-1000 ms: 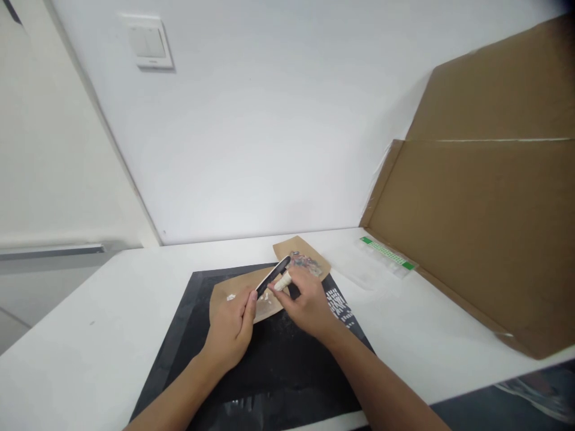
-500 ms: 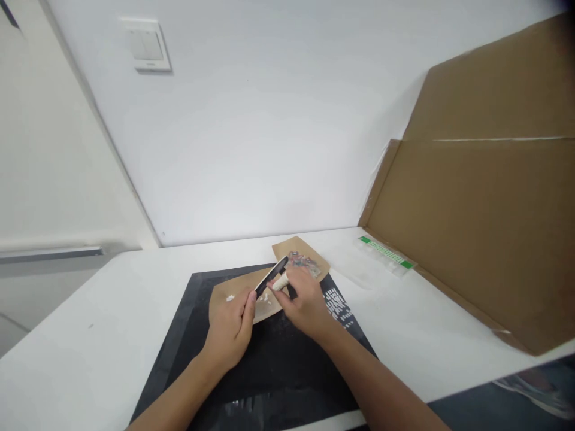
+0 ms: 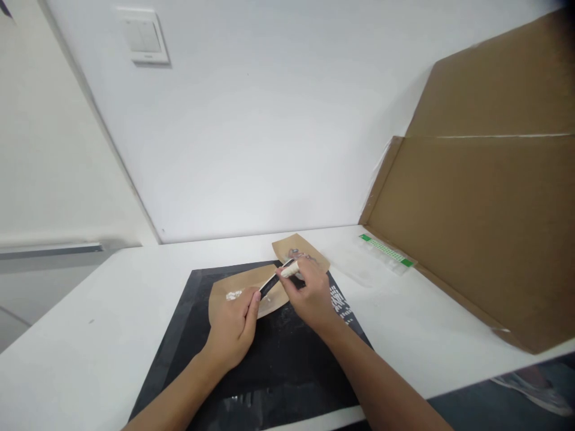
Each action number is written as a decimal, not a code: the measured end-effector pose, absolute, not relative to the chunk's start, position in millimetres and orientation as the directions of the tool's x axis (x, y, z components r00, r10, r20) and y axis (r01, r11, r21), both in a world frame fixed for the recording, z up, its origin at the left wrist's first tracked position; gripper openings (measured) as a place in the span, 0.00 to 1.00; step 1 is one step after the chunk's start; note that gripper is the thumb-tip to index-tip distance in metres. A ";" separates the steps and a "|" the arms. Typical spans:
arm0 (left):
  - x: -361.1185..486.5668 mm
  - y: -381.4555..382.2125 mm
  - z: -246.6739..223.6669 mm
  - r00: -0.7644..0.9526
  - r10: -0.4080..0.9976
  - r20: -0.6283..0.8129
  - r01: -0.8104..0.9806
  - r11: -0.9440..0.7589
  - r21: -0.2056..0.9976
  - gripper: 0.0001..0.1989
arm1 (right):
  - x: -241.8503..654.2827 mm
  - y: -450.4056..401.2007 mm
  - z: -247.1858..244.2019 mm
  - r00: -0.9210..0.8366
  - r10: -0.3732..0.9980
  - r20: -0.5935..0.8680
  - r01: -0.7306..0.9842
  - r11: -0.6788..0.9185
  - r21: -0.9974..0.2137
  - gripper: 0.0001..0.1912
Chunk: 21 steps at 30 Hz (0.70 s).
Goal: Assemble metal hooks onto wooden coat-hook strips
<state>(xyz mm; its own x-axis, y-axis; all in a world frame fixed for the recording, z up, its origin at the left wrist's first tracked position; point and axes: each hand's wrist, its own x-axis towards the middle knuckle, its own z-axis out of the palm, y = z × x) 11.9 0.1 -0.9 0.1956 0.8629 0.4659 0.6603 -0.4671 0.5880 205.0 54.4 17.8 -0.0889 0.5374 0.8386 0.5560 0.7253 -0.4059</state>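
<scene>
My left hand [image 3: 233, 329] is closed on the near end of a slim black strip [image 3: 270, 284] with a pale edge. The strip slants up and away to the right. At its far part is my right hand [image 3: 311, 296], thumb and index finger pinched together against or just beside it. A white cover [image 3: 290, 270] seems to wrap the index finger. Whatever lies in that pinch is too small to make out. Beneath the hands, a brown paper pouch [image 3: 218, 308] carries a few small white pieces [image 3: 233, 295].
A black mat [image 3: 287, 365] lies on the white table [image 3: 81, 323], with many small white pieces [image 3: 340, 301] at its right. Behind is a second brown pouch [image 3: 294, 241] with a clear window. A clear plastic case with a green label [image 3: 387, 251] lies near an open cardboard box [image 3: 485, 227].
My right hand has shifted slightly right and up along the strip. The strip now tilts a little flatter, and more of the white pieces by my left hand show.
</scene>
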 end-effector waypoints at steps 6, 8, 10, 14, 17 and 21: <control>10.0 1.7 -1.8 0.188 0.855 0.483 0.662 -0.473 0.581 0.20 | 202.4 50.7 18.0 -0.153 0.522 0.839 0.535 0.758 -0.373 0.11; 10.3 0.7 -1.1 0.178 0.862 0.475 0.663 -0.462 0.589 0.20 | 206.2 52.9 20.0 -0.097 0.538 0.837 0.543 0.734 -0.409 0.10; 10.7 0.0 -1.2 0.160 0.876 0.455 0.658 -0.438 0.612 0.21 | 209.8 55.5 21.4 -0.041 0.566 0.823 0.545 0.703 -0.456 0.10; 9.7 0.7 -3.3 0.135 0.891 0.434 0.634 -0.414 0.653 0.21 | 208.2 55.7 19.4 -0.078 0.566 0.821 0.546 0.713 -0.440 0.10; 8.0 2.0 -3.9 0.135 0.882 0.452 0.637 -0.427 0.643 0.22 | 200.9 51.2 15.9 -0.209 0.513 0.832 0.511 0.783 -0.355 0.12; 7.9 1.8 -2.2 0.131 0.873 0.469 0.648 -0.433 0.626 0.22 | 199.0 49.8 15.5 -0.217 0.504 0.836 0.509 0.789 -0.343 0.12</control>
